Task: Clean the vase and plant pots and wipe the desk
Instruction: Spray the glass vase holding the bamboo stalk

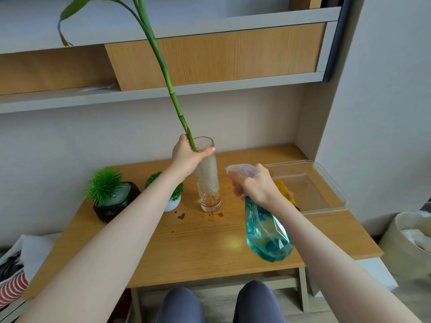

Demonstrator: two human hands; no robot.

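Over at the left of the frame sits my black pot [116, 202], squat and glossy with a spiky green tuft, and just right of it the small white pot [172, 205] with its rounded plastic shrub, half hidden behind my forearm; both wait on the desk [198, 243], a pale wood-grain top. At centre my left hand [186, 156] is wrapped around the rim of the vase [208, 176], a tall clear glass cylinder gone cloudy inside, and the same grip pins the bamboo stalk [163, 66] against the lip, I think so the plant stays put while I spray. Brown drips [200, 215] dot the wood near the vase's foot. Right of centre my right hand [253, 183] is closed on the neck of the spray bottle [268, 231], faceted teal plastic, with the nozzle aimed at the glass. Further right a yellow cloth [285, 191] lies beside the clear plastic tray [335, 185], handy for wiping later.
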